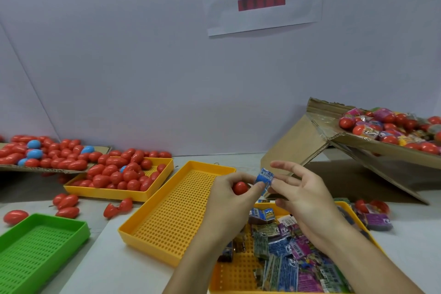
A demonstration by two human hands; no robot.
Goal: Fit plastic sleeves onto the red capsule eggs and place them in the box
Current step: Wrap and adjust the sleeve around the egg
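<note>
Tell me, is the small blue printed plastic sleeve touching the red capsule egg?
Cannot tell. In the head view the blue sleeve sits beside the red egg, but the left hand fingers cover where they would meet.

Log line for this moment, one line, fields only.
step: sleeving | left hand: holds red egg | right hand: pinches blue sleeve at egg | sleeve: not yet on | box: sleeved eggs inside
</note>
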